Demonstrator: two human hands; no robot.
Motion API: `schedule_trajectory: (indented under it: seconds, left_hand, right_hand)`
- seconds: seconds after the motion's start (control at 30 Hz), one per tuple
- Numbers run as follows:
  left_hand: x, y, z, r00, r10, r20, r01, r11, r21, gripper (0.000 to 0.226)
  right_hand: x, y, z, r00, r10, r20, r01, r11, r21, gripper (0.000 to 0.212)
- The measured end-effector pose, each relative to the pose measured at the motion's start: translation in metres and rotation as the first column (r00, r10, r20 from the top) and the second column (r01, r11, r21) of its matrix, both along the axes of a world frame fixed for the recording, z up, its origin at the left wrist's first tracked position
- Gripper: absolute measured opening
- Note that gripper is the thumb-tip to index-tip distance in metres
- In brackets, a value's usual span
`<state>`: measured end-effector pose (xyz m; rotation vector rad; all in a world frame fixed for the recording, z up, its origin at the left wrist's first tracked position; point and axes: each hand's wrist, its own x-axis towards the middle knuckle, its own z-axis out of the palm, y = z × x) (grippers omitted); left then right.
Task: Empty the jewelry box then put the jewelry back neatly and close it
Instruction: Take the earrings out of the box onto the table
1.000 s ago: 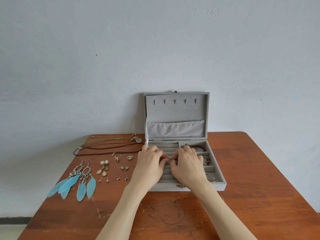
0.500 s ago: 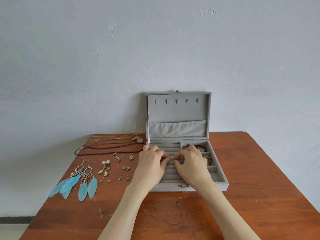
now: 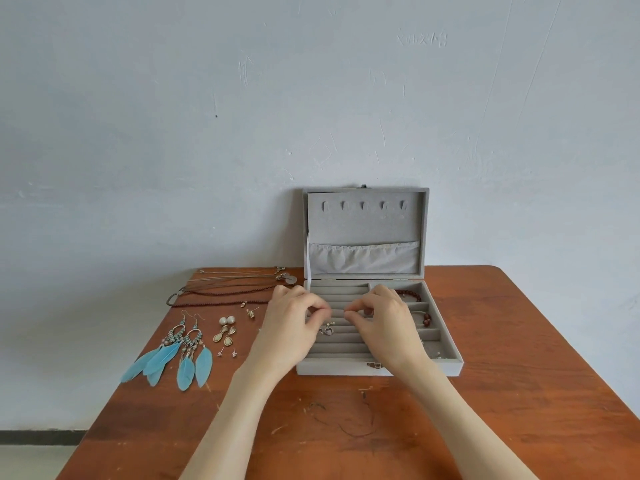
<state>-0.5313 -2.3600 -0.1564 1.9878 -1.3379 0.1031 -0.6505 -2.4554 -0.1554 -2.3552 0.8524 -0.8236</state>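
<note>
Since the earlier frames the hands have been drawn slightly apart, and a small silver piece [image 3: 326, 330] is now uncovered on the ring rolls between them. The left hand [image 3: 289, 327] and right hand [image 3: 384, 327] are held over the rolls of the box [image 3: 346, 370], fingers curled with fingertips pinched together; whether anything is pinched cannot be told. The lid [image 3: 365, 230] is stood upright against the wall. Red beads [image 3: 412, 296] are seen in the right compartments. Feather earrings [image 3: 173, 358], pearl and drop earrings [image 3: 225, 330] and necklaces [image 3: 225, 289] are laid left of the box, near the table's [image 3: 519, 375] left edge. Bare wood is left to the right and in front.
</note>
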Motion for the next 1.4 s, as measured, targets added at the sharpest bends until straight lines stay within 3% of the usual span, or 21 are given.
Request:
schedule_trajectory:
  seconds: [0.13, 0.37, 0.53, 0.77, 1.03, 1.2, 1.4]
  left_hand:
    - [0.023, 0.043, 0.009, 0.996, 0.088, 0.009, -0.088, 0.996, -0.006, 0.011]
    - [0.055, 0.113, -0.016, 0.968, 0.245, -0.053, -0.241, 0.968, 0.064, 0.008]
    - [0.058, 0.123, -0.031, 0.967, 0.254, -0.011, -0.252, 0.963, 0.09, 0.008]
    - [0.058, 0.124, -0.032, 0.964, 0.263, 0.041, -0.266, 0.955, 0.131, 0.008]
    - [0.058, 0.127, -0.035, 0.961, 0.278, -0.005, -0.276, 0.957, 0.087, 0.008]
    - [0.045, 0.115, -0.026, 0.966, 0.257, -0.037, -0.257, 0.966, 0.003, 0.01]
    - [0.044, 0.11, -0.026, 0.958, 0.277, -0.072, -0.279, 0.96, -0.026, 0.011]
  right_hand:
    - [0.011, 0.028, 0.01, 0.99, 0.139, 0.006, -0.139, 0.99, -0.039, 0.008]
    - [0.058, 0.094, 0.007, 0.931, 0.341, -0.13, -0.352, 0.932, -0.08, 0.017]
    - [0.071, 0.107, -0.007, 0.912, 0.286, -0.293, -0.341, 0.927, -0.157, 0.025]
    - [0.077, 0.113, -0.009, 0.898, 0.293, -0.329, -0.364, 0.914, -0.179, 0.026]
    - [0.074, 0.116, -0.014, 0.908, 0.308, -0.286, -0.367, 0.912, -0.182, 0.026]
    - [0.058, 0.1, -0.011, 0.944, 0.301, -0.135, -0.326, 0.918, -0.228, 0.021]
    - [0.061, 0.099, -0.012, 0.918, 0.309, -0.247, -0.368, 0.896, -0.249, 0.022]
